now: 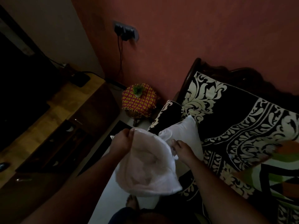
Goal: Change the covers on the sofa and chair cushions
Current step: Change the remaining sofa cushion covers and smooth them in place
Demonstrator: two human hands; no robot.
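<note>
At frame centre, left hand (123, 141) and right hand (182, 150) pinch white cover (145, 165) mouth apart. Bare white cushion (186, 131) at 1 o'clock on sofa (234, 120). Judged early: cover not yet on; patterned cushion (275, 178) at 4 o'clock.

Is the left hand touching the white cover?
Touching. The head view shows the left hand pinching the top edge of the white cover, its fingers curled over the fabric with no gap.
</note>
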